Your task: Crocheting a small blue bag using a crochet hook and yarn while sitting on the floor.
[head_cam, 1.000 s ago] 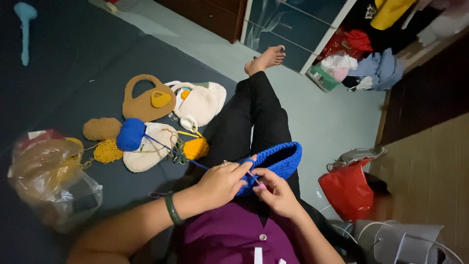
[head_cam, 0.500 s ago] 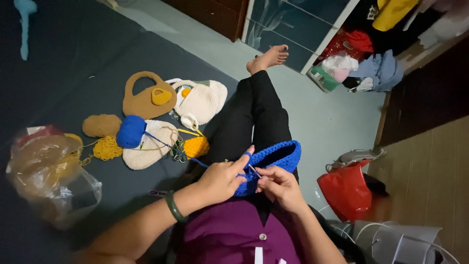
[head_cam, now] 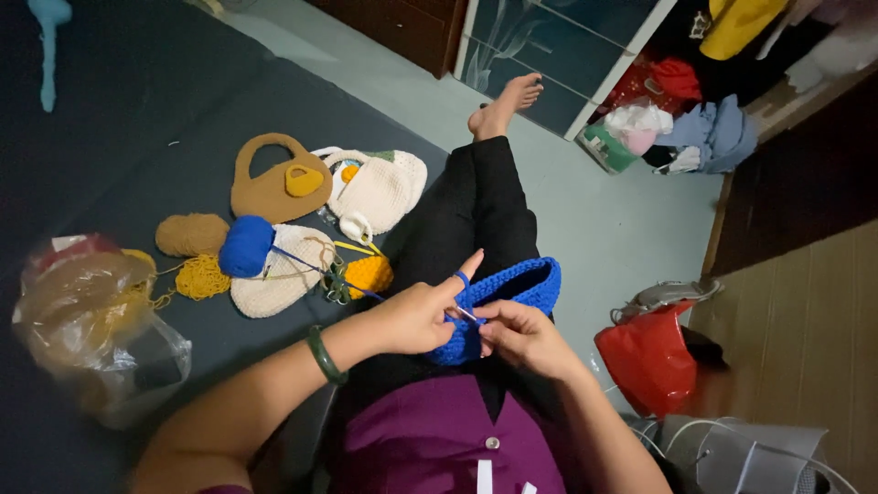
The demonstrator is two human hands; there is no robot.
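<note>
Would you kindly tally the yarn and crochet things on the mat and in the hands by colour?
Blue: 2, the yarn ball and the crocheted piece held by the left hand and right hand
Brown: 2, the bag and yarn ball
Cream: 2, the bag and flat piece
Yellow-orange: 2, the loose yarn and small piece
Total: 8

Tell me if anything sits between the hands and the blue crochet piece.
Nothing visible does. The left hand and right hand both touch the blue crochet piece directly, over the lap; blue yarn runs off to a ball at the left.
</note>
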